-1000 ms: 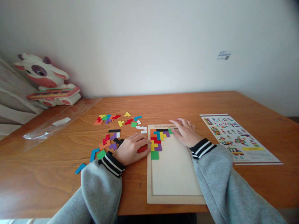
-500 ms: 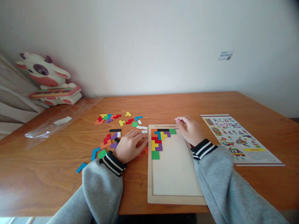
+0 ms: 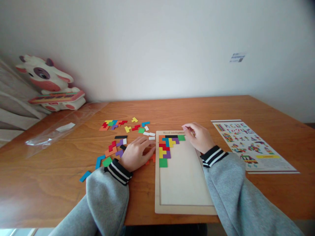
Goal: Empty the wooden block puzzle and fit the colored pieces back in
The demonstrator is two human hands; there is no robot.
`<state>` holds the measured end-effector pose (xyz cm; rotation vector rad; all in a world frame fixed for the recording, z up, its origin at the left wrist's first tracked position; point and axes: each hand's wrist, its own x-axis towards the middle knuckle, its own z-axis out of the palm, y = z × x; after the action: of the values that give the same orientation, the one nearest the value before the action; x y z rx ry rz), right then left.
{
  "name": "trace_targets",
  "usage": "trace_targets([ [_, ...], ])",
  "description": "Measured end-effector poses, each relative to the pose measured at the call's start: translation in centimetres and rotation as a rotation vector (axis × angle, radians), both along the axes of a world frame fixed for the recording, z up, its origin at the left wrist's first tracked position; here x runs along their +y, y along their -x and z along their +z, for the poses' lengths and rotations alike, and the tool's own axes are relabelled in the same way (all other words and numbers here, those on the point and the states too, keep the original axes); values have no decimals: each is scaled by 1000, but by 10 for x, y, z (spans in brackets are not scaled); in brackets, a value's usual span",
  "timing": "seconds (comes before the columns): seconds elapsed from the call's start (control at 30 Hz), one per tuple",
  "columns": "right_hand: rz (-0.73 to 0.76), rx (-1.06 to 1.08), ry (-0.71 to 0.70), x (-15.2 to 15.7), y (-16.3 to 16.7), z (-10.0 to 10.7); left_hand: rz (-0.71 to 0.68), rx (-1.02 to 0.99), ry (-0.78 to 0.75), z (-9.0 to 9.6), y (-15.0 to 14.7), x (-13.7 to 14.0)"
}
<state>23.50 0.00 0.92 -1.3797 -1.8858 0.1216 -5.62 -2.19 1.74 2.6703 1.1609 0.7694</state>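
Note:
My left hand [image 3: 137, 153] rests palm down at the left edge of a wooden puzzle board [image 3: 157, 196], fingers loosely stretched and holding nothing. Partly under it lie orange pieces [image 3: 153, 158] and a black piece [image 3: 123, 147]. Over the board's upper right corner is my right hand [image 3: 199, 137], its thumb and forefinger closed together; no piece shows between them. Fitted in the board's upper left are a black bar [image 3: 171, 136], a green square [image 3: 181, 138], a blue piece [image 3: 167, 142], yellow, red and purple pieces, and a lower green square [image 3: 163, 163].
Loose coloured pieces [image 3: 110, 150] lie left of the board, with more [image 3: 113, 124] behind. A printed pattern sheet [image 3: 253, 147] is at the right. A clear plastic bag [image 3: 49, 137] and a cow-shaped toy keyboard [image 3: 54, 85] occupy the left side of the table.
My right hand's fingertips have shifted slightly left above the board's top edge. The left hand and the pieces stay as they were.

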Motion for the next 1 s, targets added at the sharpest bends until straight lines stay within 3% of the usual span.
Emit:
trace_targets([
  [0.2, 50, -24, -1, 0, 1, -1, -10, 4, 8, 0, 0, 0],
  [0.47, 92, -29, 1, 0, 1, -3, -250, 45, 32, 4, -2, -6],
  [1.0, 113, -46, 10, 1, 1, -6, -284, 59, 28, 5, -1, -5],
])
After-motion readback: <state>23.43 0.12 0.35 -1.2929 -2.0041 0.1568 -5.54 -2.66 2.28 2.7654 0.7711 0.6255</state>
